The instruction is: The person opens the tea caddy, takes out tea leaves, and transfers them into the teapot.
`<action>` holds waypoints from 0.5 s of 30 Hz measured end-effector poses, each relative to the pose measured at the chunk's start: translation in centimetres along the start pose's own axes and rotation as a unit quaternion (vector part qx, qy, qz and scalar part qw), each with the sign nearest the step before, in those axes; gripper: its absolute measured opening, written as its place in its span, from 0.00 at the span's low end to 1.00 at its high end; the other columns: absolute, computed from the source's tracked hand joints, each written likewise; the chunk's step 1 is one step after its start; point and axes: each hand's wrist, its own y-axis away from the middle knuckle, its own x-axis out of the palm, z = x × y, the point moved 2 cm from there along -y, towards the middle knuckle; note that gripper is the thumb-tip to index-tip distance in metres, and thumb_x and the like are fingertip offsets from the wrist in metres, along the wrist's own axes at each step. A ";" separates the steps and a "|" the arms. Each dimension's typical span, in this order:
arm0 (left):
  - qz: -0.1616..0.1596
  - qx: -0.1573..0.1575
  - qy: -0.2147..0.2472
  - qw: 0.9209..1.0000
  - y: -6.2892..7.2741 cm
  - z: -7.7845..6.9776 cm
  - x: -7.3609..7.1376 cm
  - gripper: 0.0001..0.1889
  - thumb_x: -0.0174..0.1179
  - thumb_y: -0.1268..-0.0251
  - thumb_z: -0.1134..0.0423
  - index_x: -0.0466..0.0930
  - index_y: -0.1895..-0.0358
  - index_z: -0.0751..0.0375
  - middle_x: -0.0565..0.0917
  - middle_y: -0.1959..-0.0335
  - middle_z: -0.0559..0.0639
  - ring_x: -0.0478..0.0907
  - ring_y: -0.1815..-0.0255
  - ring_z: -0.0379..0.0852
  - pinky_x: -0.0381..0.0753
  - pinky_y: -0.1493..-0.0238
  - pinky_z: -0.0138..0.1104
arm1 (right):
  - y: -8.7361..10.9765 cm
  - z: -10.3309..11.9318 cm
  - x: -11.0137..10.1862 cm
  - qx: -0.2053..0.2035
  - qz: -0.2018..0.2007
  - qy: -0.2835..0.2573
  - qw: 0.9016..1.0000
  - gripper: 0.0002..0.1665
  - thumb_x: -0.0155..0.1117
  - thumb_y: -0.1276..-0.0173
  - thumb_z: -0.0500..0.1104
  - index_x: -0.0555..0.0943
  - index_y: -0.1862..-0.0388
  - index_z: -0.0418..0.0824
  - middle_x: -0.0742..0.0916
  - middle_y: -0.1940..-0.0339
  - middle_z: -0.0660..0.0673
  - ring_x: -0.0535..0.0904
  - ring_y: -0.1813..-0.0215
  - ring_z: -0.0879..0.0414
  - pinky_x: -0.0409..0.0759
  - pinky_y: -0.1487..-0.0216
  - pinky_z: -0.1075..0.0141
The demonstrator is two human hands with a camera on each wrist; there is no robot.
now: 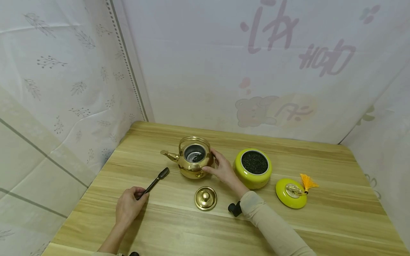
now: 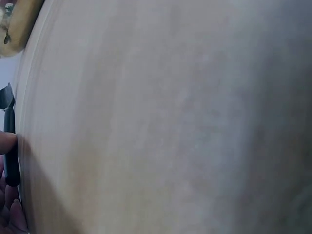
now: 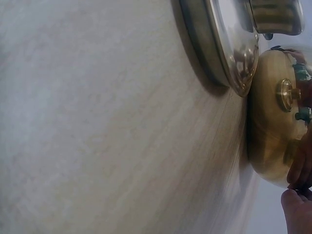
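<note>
My left hand (image 1: 128, 208) pinches the handle of a dark tea scoop (image 1: 155, 182) over the table's left side; its head points toward the teapot. In the left wrist view only part of the scoop (image 2: 10, 163) and some fingers (image 2: 7, 142) show. A gold teapot (image 1: 187, 171) stands uncovered, spout to the left, handle raised, with dark leaves in its metal strainer (image 1: 194, 156). From the right, my right hand (image 1: 223, 171) holds the pot's side, thumb in front and fingers behind, partly hidden. The right wrist view shows the thumb (image 3: 295, 210) against the pot (image 3: 267, 129).
The gold teapot lid (image 1: 206, 199) lies in front of the pot. Right of my hand stands a yellow jar (image 1: 248, 180) full of dark tea leaves (image 1: 255, 162). Its yellow lid (image 1: 283, 195) with an orange tassel (image 1: 308, 182) lies farther right. Patterned curtains surround the wooden table (image 1: 173, 227).
</note>
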 end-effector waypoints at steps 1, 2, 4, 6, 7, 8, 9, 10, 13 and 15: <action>0.000 0.002 0.001 1.000 0.0 0.0 0.0 0.11 0.66 0.44 0.63 0.82 0.62 0.67 0.82 0.66 0.58 0.77 0.66 0.52 0.71 0.70 0.37 | 0.0 0.0 0.0 0.000 0.000 -0.002 1.000 0.47 0.73 0.46 0.40 0.61 0.29 0.34 0.67 0.30 0.35 0.62 0.29 0.42 0.63 0.31 0.53; -0.004 0.005 0.002 1.000 0.1 0.0 0.0 0.11 0.66 0.45 0.63 0.82 0.61 0.68 0.82 0.66 0.59 0.77 0.66 0.53 0.71 0.70 0.37 | 0.0 0.0 0.0 0.000 -0.001 -0.003 1.000 0.47 0.73 0.45 0.40 0.61 0.29 0.34 0.67 0.30 0.35 0.61 0.29 0.42 0.63 0.31 0.53; -0.023 0.015 0.004 1.000 0.2 -0.2 0.1 0.13 0.68 0.47 0.64 0.81 0.60 0.68 0.82 0.65 0.60 0.77 0.64 0.54 0.72 0.68 0.40 | 0.0 0.0 0.0 -0.001 0.000 -0.004 1.000 0.47 0.73 0.45 0.40 0.61 0.29 0.34 0.67 0.30 0.35 0.61 0.29 0.41 0.63 0.31 0.53; -0.054 0.033 0.015 0.998 0.4 -0.6 0.3 0.15 0.70 0.49 0.65 0.81 0.59 0.69 0.82 0.64 0.62 0.76 0.62 0.57 0.71 0.65 0.42 | 0.0 0.1 0.0 0.001 0.001 0.000 1.000 0.47 0.73 0.45 0.40 0.61 0.29 0.34 0.67 0.30 0.35 0.62 0.29 0.42 0.63 0.31 0.53; -0.070 0.043 0.021 0.996 0.4 -0.9 0.3 0.16 0.70 0.50 0.65 0.81 0.58 0.69 0.82 0.63 0.62 0.76 0.62 0.57 0.71 0.64 0.42 | 0.0 0.1 0.0 0.002 0.001 0.001 1.000 0.47 0.73 0.45 0.40 0.60 0.29 0.34 0.67 0.30 0.35 0.62 0.29 0.42 0.64 0.31 0.53; -0.084 0.053 0.030 0.995 0.5 -1.3 0.4 0.17 0.71 0.51 0.66 0.81 0.58 0.69 0.82 0.63 0.62 0.76 0.62 0.57 0.72 0.63 0.41 | 0.0 0.1 0.0 0.003 0.001 0.004 1.000 0.48 0.73 0.45 0.41 0.60 0.29 0.34 0.67 0.29 0.35 0.62 0.29 0.42 0.64 0.31 0.54; -0.092 0.060 0.044 0.993 0.6 -1.8 0.5 0.17 0.71 0.52 0.67 0.81 0.58 0.69 0.81 0.64 0.62 0.75 0.63 0.56 0.72 0.64 0.39 | 0.0 0.2 0.0 0.004 0.001 0.005 1.000 0.48 0.73 0.45 0.41 0.60 0.29 0.34 0.66 0.29 0.36 0.62 0.29 0.43 0.64 0.31 0.54; -0.094 0.065 0.063 0.991 0.7 -2.3 0.6 0.16 0.71 0.52 0.68 0.81 0.58 0.69 0.81 0.64 0.61 0.75 0.64 0.54 0.73 0.65 0.37 | 0.0 0.2 0.0 0.005 0.001 0.006 1.000 0.48 0.73 0.46 0.41 0.60 0.29 0.34 0.66 0.29 0.36 0.62 0.29 0.43 0.64 0.31 0.55; -0.062 0.071 0.130 0.987 1.1 -4.0 1.4 0.16 0.70 0.50 0.69 0.80 0.57 0.68 0.82 0.62 0.59 0.76 0.67 0.45 0.77 0.69 0.28 | 0.1 0.2 0.0 0.001 0.001 0.005 1.000 0.48 0.73 0.45 0.41 0.60 0.29 0.33 0.66 0.29 0.35 0.62 0.29 0.42 0.64 0.32 0.54; -0.028 0.071 0.170 0.982 1.5 -5.1 2.1 0.16 0.70 0.50 0.68 0.80 0.57 0.67 0.83 0.62 0.58 0.76 0.69 0.38 0.77 0.71 0.25 | 0.1 0.2 0.0 0.000 0.000 0.004 1.000 0.48 0.73 0.45 0.40 0.60 0.29 0.32 0.66 0.29 0.34 0.62 0.29 0.42 0.64 0.31 0.54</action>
